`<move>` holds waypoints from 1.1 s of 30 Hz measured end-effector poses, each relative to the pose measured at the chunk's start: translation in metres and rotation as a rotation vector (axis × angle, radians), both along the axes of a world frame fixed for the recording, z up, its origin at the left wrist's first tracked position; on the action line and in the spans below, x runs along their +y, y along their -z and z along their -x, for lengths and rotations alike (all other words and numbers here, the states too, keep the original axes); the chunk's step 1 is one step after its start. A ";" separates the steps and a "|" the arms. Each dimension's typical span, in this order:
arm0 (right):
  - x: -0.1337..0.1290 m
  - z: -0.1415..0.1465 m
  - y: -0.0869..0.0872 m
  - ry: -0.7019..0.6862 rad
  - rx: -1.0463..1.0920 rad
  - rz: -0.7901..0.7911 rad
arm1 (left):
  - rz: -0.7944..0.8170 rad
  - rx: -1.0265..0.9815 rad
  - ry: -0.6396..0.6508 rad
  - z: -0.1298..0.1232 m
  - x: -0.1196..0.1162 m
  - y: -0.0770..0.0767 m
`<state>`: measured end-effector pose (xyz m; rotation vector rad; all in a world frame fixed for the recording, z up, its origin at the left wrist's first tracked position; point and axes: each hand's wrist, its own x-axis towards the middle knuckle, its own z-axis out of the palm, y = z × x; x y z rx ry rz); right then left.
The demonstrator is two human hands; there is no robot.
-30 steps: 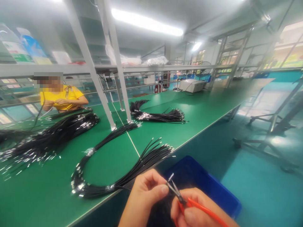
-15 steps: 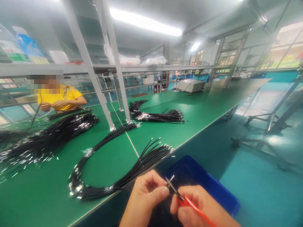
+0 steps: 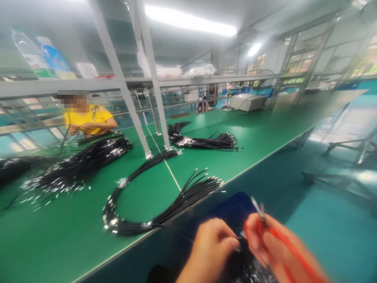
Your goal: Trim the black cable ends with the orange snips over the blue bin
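My right hand (image 3: 272, 241) is wrapped round red-handled scissors (image 3: 259, 208), whose metal blades point up and stand slightly apart. To its left, my left hand (image 3: 210, 245) pinches a thin cable end between thumb and forefinger; little of the cable shows past the fingertips, and it is blurred. Below both hands lies a dark, shiny heap of cables (image 3: 246, 261), partly hidden by the fingers. A blue bin (image 3: 219, 208) is behind the hands, below the table edge. On the green table (image 3: 141, 196), a curved bundle of black cables (image 3: 167, 214) with silver tips lies close by.
Another cable bundle (image 3: 206, 142) lies farther back, and a large cable pile (image 3: 88, 161) at left. A person in a yellow top (image 3: 100, 118) works across the table. White shelf posts (image 3: 123, 86) rise from the tabletop. A white box-shaped device (image 3: 247, 102) stands at the back.
The scissors have moved away from the cable at my left fingertips and swung upward, to the right. Both hands sit farther right in view. The camera has turned slightly left.
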<state>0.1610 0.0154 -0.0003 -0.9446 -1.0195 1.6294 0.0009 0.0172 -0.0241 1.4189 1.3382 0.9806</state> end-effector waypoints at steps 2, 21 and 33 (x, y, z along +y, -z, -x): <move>0.000 -0.004 -0.001 0.129 0.049 0.026 | -0.123 0.341 0.082 -0.009 0.000 0.008; -0.002 0.006 -0.008 0.235 0.139 0.249 | 0.013 0.888 -0.574 0.118 0.028 0.017; -0.006 0.021 -0.008 0.360 0.126 0.082 | -0.275 0.419 -0.229 0.056 0.039 -0.049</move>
